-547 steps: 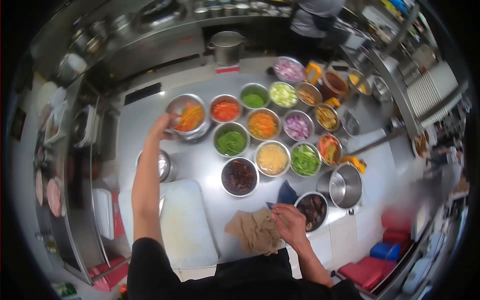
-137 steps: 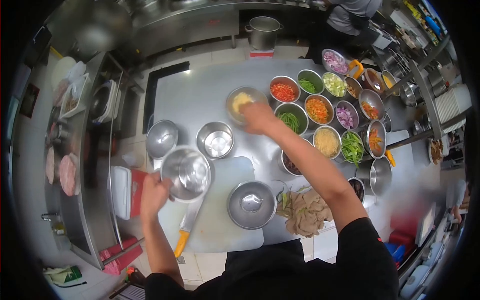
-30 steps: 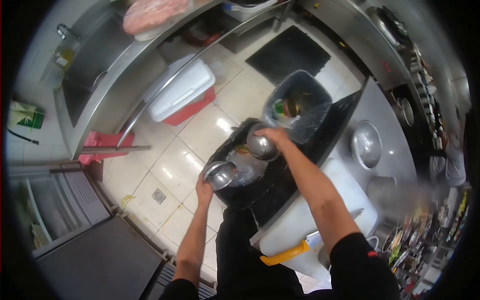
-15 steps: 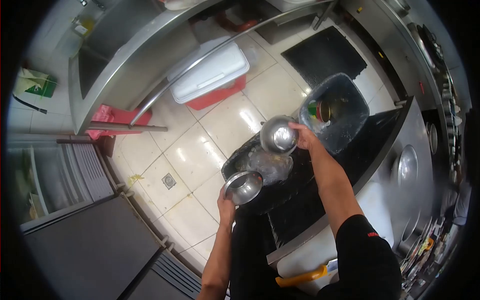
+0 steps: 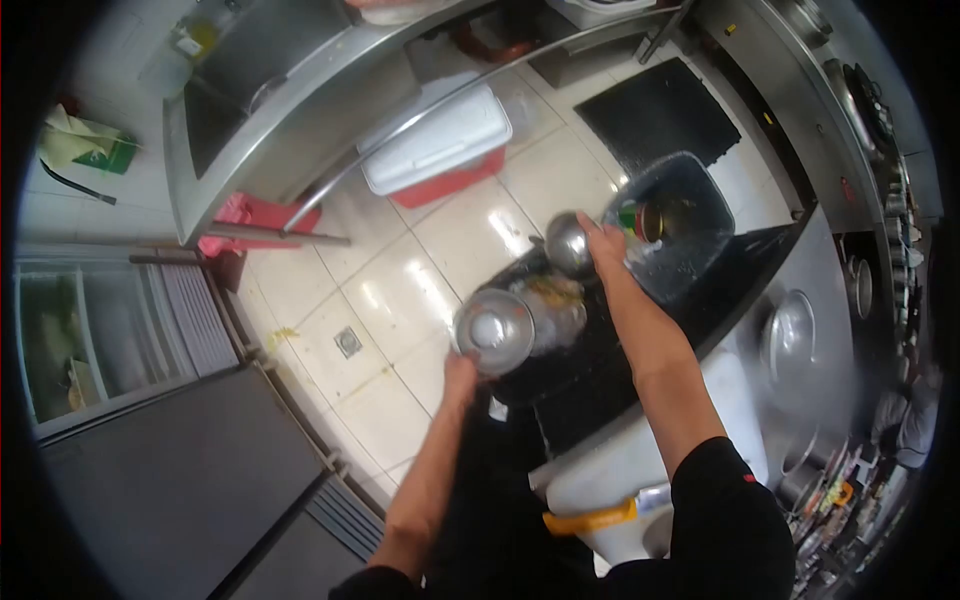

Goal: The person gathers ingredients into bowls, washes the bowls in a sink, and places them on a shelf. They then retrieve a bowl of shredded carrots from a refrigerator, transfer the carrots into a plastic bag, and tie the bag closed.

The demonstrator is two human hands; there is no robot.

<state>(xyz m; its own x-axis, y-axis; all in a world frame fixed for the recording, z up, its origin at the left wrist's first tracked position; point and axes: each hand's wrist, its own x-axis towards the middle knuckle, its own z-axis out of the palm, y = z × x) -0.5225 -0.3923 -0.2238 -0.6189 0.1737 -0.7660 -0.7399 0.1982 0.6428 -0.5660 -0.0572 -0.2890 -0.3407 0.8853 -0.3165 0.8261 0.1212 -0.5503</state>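
Observation:
My left hand (image 5: 466,374) grips the rim of a metal bowl (image 5: 497,334), whose round inside faces up toward me. My right hand (image 5: 604,243) is closed on a second metal bowl (image 5: 567,246), tilted so that its rounded outer side shows. Both bowls are above a black plastic liner or bag (image 5: 520,382). Between and below them lies a clear plastic bag (image 5: 556,312) with yellowish scraps. Just beyond my right hand is a dark bin (image 5: 708,190) with a green and red can (image 5: 650,222) in it.
A steel counter (image 5: 750,345) at the right holds a white cutting board (image 5: 610,480) and a yellow-handled knife (image 5: 592,518). A white-lidded red box (image 5: 440,140) stands on the tiled floor (image 5: 400,280). Grey refrigerator doors (image 5: 190,480) are at the lower left.
The bowl in my left hand has turned so more of its inside shows. The bowl in my right hand has tipped and moved slightly up, and yellowish scraps now show in the clear bag.

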